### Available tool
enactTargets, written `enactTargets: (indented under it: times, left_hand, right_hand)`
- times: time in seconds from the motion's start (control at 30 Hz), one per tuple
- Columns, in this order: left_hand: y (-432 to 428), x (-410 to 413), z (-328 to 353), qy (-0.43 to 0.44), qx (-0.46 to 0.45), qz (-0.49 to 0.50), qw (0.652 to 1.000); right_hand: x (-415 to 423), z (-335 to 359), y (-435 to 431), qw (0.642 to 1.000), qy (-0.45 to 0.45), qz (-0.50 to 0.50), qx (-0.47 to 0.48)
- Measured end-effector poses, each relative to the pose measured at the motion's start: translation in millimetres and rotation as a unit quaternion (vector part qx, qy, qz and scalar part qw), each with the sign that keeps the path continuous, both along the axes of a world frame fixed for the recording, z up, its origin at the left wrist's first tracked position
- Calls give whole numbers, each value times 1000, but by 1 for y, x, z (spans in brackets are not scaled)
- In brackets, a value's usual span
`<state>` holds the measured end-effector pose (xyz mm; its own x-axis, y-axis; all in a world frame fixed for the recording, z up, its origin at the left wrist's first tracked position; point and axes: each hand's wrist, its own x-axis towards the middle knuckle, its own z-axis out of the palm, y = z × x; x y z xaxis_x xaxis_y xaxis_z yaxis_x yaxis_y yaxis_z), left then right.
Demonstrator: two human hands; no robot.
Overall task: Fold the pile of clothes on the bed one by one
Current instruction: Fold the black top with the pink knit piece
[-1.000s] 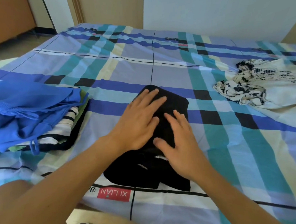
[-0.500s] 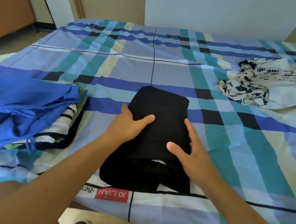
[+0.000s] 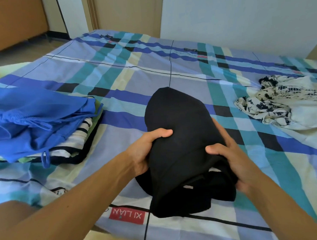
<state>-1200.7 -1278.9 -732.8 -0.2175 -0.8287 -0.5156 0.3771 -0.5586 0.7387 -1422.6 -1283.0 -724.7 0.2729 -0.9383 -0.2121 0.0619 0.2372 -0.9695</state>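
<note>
Centre of the frame: folded black fabric garment (image 3: 180,137), held up over the blue, teal and cream plaid bedsheet (image 3: 133,75). Left grip (image 3: 146,153) clamped on its left edge, thumb on top, fingers hidden underneath. Right grip (image 3: 229,158) clamped on its right edge, thumb on top, fingers curled under the lower layers. Hard to tell whether the far end touches the bed.

Left edge: stack of folded clothes, with a royal-blue drawstring garment (image 3: 34,115) on top and striped and green layers beneath, partly cut off.

Right: crumpled white cloth with dark navy print (image 3: 281,102), well apart from the black one.

Bottom: red XILIAN label (image 3: 127,215), upside down, just beside the hanging hem.

Upper frame: pale wall, beige door.
</note>
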Motion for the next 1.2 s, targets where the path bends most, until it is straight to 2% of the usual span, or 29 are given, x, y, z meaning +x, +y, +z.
enactTargets:
  times: [0.1,0.17,0.3,0.4,0.5,0.63,0.7,0.77,0.83,0.87,0.9,0.93,0.97,1.0,1.03,1.1,1.13,1.2]
  left_hand:
    - [-1,3,14,26,-29,89,995]
    - [-4,15,28,49,-55,164,984]
    - [-3,48,61,64,-141,301,941]
    - [6,86,85,56,-199,363,908]
    - [21,146,106,8,-257,372,892]
    - [45,220,113,-56,-220,397,889]
    - [58,241,92,-95,-174,448,872]
    - [80,249,63,-146,-109,532,827]
    - [104,248,53,-239,-68,610,752]
    - [108,251,62,-295,-100,640,703]
    - [106,258,76,-347,-181,646,656]
    - [97,267,93,-401,-275,606,629]
    - [84,278,112,-474,-343,522,621]
    - [68,290,126,-562,-369,411,617]
    - [52,303,132,-646,-363,282,609]
    - [27,325,127,-770,-265,28,579]
    - [21,331,117,-795,-209,-57,567]
    - [20,335,94,-804,-173,-109,559]
  right_hand:
    - [8,24,-15,997,41,-56,18]
    - [24,36,-16,997,22,-72,16]
    - [82,62,-12,994,-106,1,33]
    - [147,84,-23,992,-108,56,-15]
    - [217,99,-39,986,-122,81,-76]
    - [303,96,-54,982,-151,94,-60]
    - [333,76,-53,990,-100,92,-38]
    - [347,47,-45,995,-9,99,-23]
    - [351,24,-39,994,18,103,-8]
    - [351,20,-40,995,17,102,-11]
    - [351,18,-43,994,23,103,-18]
    - [351,19,-47,993,33,112,-25]
    - [350,20,-49,991,48,119,-29]
    - [347,22,-49,989,68,126,-33]
    - [346,24,-49,987,85,129,-38]
    - [342,33,-49,978,148,136,-57]
    - [341,42,-49,966,201,139,-79]
    - [342,64,-52,925,313,122,-178]
